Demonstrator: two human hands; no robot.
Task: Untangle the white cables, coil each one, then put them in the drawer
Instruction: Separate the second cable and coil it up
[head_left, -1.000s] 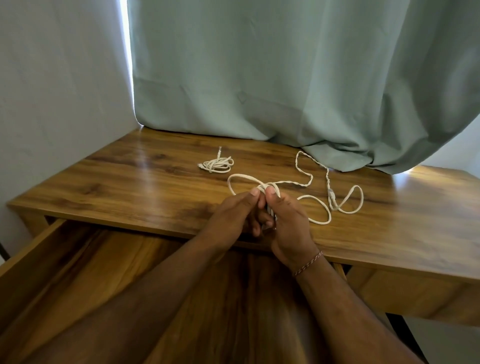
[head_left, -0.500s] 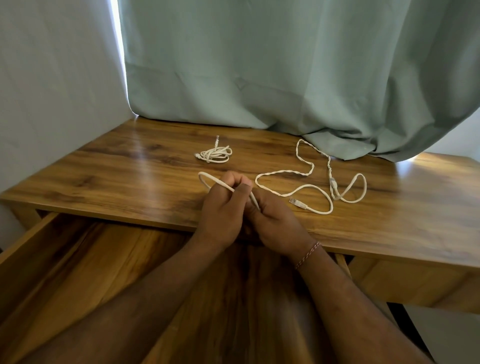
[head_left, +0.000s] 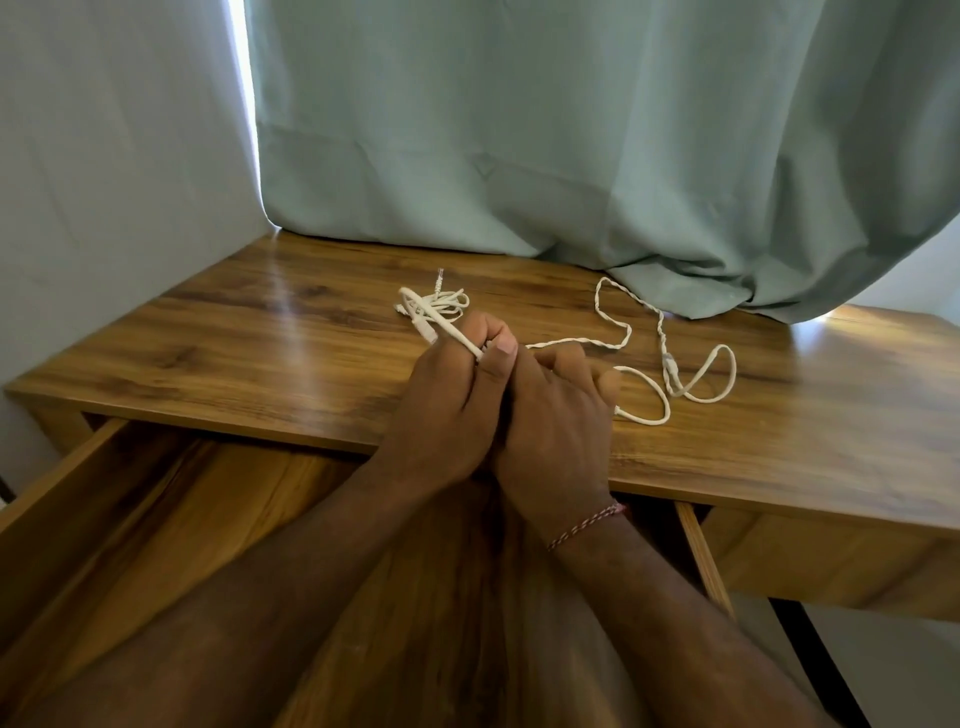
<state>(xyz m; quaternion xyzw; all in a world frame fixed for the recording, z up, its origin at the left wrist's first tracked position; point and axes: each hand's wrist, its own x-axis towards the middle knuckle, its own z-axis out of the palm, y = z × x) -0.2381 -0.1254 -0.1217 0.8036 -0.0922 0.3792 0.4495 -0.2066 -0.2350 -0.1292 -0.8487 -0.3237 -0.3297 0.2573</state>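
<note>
My left hand (head_left: 441, 410) and my right hand (head_left: 556, 421) are pressed together over the desk's front edge. My left hand pinches a fold of the long white cable (head_left: 644, 343), and a short loop with a plug end sticks out up-left from my fingers. My right hand also grips this cable; the rest trails right in loose loops and a twisted stretch on the desk (head_left: 260, 353). A small coiled white cable (head_left: 449, 302) lies just behind the loop. The open drawer (head_left: 93, 519) is below my arms.
A pale green curtain (head_left: 571, 156) hangs down onto the back of the desk, close to the cable's far loop. A white wall stands at the left. The desk's right part runs on past the cable.
The cable's near end has been drawn in toward my hands and folded; the loop in my left hand now points up-left by the small coil. Less cable lies loose on the desk.
</note>
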